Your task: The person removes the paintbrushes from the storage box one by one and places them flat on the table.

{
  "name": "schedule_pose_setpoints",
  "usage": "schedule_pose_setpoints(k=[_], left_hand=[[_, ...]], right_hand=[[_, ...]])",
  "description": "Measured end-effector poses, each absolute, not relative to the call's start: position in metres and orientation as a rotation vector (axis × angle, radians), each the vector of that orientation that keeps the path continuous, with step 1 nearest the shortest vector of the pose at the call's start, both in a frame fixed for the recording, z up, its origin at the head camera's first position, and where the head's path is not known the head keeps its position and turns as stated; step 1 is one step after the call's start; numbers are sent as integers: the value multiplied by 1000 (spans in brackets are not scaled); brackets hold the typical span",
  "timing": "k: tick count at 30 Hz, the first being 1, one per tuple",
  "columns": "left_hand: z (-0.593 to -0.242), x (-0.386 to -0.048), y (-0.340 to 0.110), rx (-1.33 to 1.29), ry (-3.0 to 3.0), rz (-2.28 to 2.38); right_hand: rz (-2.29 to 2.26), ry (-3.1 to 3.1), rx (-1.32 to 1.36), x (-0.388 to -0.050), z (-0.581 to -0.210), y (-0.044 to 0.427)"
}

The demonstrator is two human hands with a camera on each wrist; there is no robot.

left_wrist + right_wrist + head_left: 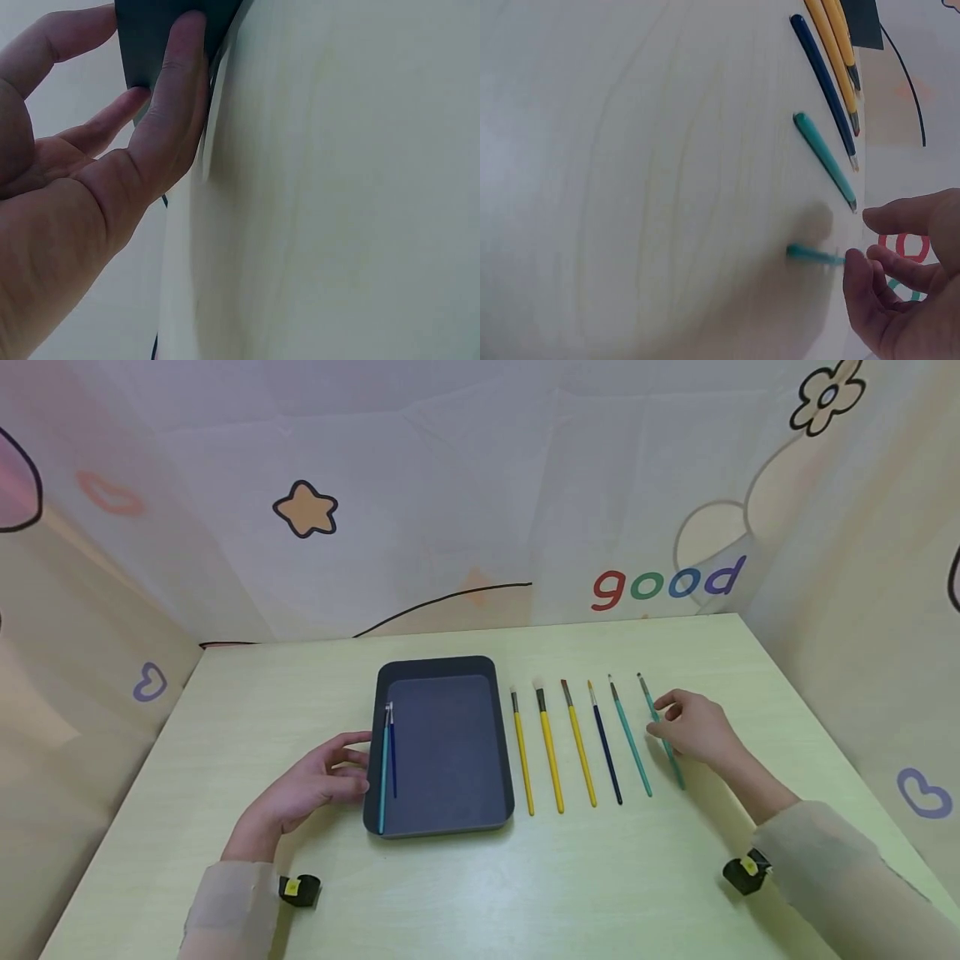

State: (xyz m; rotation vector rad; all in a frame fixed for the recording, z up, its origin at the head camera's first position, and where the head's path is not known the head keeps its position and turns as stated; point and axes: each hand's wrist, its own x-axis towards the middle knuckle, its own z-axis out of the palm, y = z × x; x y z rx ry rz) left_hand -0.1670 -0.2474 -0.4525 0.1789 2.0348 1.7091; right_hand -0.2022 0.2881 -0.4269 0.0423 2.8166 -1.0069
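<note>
My left hand [330, 777] touches the left side of a dark grey tray [431, 828] with its thumb and fingertips. The left wrist view shows the thumb [184, 60] lying along the tray's outer wall [142, 45]. Inside the tray, along its left wall, lie a teal paintbrush [384, 777] and a dark blue paintbrush [393, 760]. My right hand [693, 727] is at the rightmost teal paintbrush [675, 768], its thumb and fingers spread about the handle. In the right wrist view a fingertip partly hides this brush [814, 255], and a gap shows between the fingers.
Left of the right hand, a row of paintbrushes lies on the pale wooden table [465, 902]: another teal one [633, 747], a dark blue one [607, 756] and three yellow ones [551, 756]. Patterned cloth [450, 510] surrounds the table's back and sides.
</note>
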Motion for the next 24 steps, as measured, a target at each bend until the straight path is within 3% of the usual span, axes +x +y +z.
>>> schedule_pose_setpoints(k=[24], left_hand=[[-453,-166,-248,169,2038,1713]], right_hand=[[-1520,2385,-205,-208,-405,201]])
